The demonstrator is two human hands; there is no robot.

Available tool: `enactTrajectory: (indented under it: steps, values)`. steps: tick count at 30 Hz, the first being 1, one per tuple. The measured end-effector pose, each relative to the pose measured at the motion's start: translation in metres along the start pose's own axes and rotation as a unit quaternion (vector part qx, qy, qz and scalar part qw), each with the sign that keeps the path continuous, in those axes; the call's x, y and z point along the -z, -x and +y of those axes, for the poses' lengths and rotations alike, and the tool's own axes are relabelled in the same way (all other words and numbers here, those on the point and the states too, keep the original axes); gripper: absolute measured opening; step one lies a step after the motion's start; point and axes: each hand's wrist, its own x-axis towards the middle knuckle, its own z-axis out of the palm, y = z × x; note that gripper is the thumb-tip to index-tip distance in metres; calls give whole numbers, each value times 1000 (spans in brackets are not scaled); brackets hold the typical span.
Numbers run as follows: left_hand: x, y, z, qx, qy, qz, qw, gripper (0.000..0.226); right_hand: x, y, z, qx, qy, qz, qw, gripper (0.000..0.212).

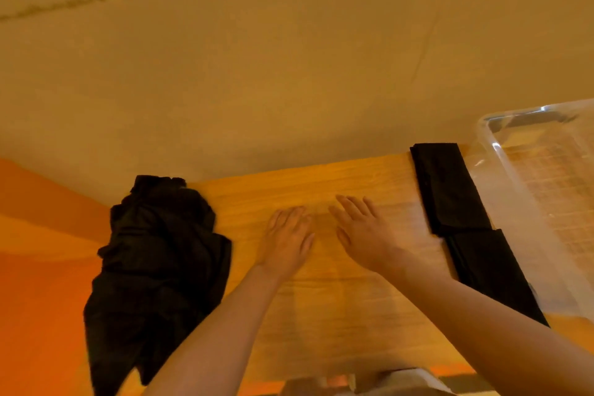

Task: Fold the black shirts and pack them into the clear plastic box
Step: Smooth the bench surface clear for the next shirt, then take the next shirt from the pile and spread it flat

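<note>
A crumpled pile of black shirts (pixel 157 270) lies on the left end of the wooden table (pixel 337 315). Two folded black shirts sit in a row on the right: the far one (pixel 450 189) and the near one (pixel 491 273), both beside the clear plastic box (pixel 527 202). My left hand (pixel 286 238) hovers flat over the middle of the table with straight fingers, holding nothing. My right hand (pixel 363 234) is beside it, fingers spread, also holding nothing. The box looks to hold no shirts in the part I see.
A plain beige wall rises behind the table's far edge. An orange floor or surface (pixel 41 283) lies to the left of the table. The box runs off the right edge of the view.
</note>
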Motion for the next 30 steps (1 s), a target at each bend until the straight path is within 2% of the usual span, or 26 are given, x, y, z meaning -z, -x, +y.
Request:
enactTrajectory:
  steps: [5, 8, 10, 12, 14, 19, 21, 24, 27, 30]
  values:
    - [9, 75, -26, 99, -12, 59, 993, 37, 2, -2, -57, 82, 54, -20, 995, 48]
    - [6, 117, -36, 174, -19, 68, 982, 31, -6, -5, -92, 149, 56, -28, 987, 44]
    - [0, 142, -41, 227, -32, 53, 972, 32, -14, -4, -115, 169, 72, -29, 983, 48]
    - [-1, 164, -43, 284, -17, 30, 958, 43, -22, -4, -137, 194, 71, -4, 978, 48]
    - [-3, 182, -47, 324, -21, 9, 946, 51, -28, -4, -156, 208, 80, -17, 975, 48]
    - [-11, 218, -49, 425, 1, -33, 904, 55, -48, 2, -191, 261, 80, -16, 962, 47]
    - [-24, 233, -46, 438, 29, -27, 898, 54, -62, 7, -202, 283, 76, -5, 956, 50]
    - [-41, 254, -40, 424, 52, 23, 904, 53, -83, 17, -213, 317, 96, 2, 944, 52]
    - [-53, 264, -42, 412, 34, 72, 908, 51, -93, 23, -220, 311, 102, -8, 945, 54]
    - [-55, 266, -44, 404, 29, 111, 908, 45, -95, 19, -223, 321, 99, 20, 942, 52]
